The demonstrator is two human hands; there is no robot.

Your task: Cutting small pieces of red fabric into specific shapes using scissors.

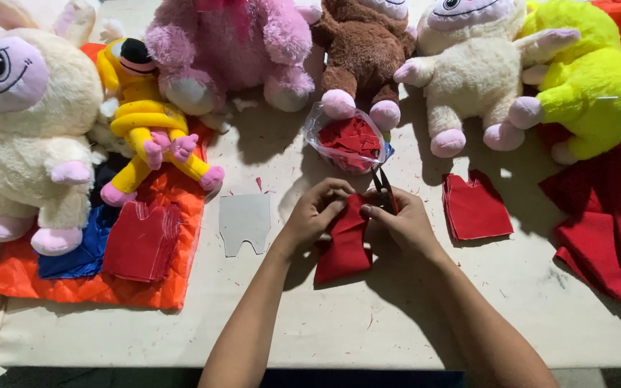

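Across the beige table (pixel 411 316), plush toys (pixel 468 72) line the far edge.

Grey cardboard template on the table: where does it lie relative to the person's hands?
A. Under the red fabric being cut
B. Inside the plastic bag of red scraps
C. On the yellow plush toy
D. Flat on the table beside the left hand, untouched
D: the grey cardboard template lies flat on the table, just clear of the left hand, which grips the red fabric.
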